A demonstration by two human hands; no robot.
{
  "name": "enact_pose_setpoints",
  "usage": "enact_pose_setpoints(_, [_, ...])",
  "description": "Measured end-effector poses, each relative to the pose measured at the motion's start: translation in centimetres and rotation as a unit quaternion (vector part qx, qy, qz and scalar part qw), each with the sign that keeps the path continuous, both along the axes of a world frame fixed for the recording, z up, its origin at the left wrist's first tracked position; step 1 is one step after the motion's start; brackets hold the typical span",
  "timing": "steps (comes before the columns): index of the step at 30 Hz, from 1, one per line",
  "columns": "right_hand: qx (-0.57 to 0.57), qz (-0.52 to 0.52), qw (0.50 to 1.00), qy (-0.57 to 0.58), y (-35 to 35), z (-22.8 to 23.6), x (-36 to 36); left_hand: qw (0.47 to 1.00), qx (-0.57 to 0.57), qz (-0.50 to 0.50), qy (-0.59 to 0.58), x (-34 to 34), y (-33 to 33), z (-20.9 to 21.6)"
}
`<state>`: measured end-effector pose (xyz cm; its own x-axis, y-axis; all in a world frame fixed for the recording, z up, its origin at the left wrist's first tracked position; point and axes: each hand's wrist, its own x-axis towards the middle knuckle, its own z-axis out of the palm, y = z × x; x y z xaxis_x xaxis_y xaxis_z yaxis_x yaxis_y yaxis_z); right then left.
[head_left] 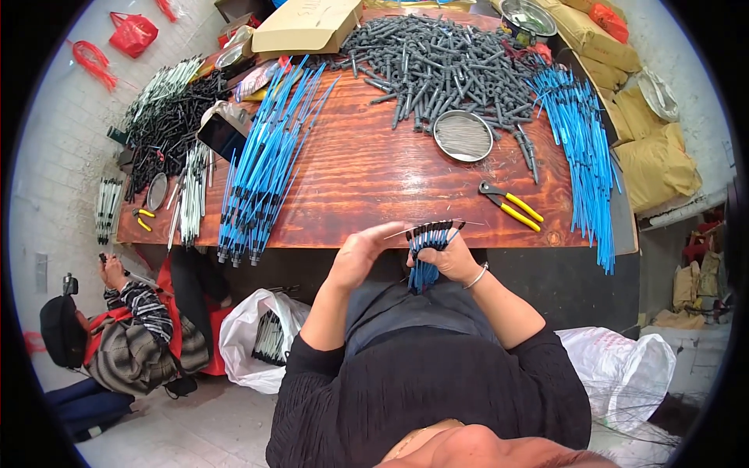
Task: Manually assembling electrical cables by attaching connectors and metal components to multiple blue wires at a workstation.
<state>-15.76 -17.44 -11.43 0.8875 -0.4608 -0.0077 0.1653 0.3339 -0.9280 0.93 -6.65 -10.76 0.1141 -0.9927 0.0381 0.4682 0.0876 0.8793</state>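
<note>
My right hand point(455, 260) is closed around a bunch of thin blue plastic sticks point(424, 274) with black heads, held over my lap at the table's front edge. The black heads line up in a row at the top. A thin metal wire point(470, 224) runs across this row and sticks out on both sides. Beside the wire's left end is my left hand point(360, 255), its fingers stretched toward the row. Whether its fingertips touch the wire is too small to tell.
On the wooden table point(359, 171) lie a heap of grey plastic parts point(437, 66), a round dish of metal pins point(463, 136), yellow-handled pliers point(511, 207), and blue stick bundles point(273, 164) left and right. A person point(140, 327) works at the left. White sacks point(261, 339) flank me.
</note>
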Motion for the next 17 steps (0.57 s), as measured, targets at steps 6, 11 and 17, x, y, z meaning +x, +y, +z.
enact_pose_setpoints(6, [0.058, 0.032, 0.997, 0.035, -0.4, 0.2, 1.7, 0.999, -0.008, -0.021, 0.023, -1.0, -2.1, -0.1])
enact_pose_setpoints(11, [0.053, 0.024, 0.998, 0.011, -1.7, -0.7, 2.3, 0.999, -0.022, -0.049, -0.01, -0.4, -3.7, -0.6])
enact_pose_setpoints(17, [0.087, 0.036, 0.995, -0.012, -3.0, -1.8, 2.1, 0.998, -0.008, -0.038, 0.056, -0.1, -6.3, 0.9])
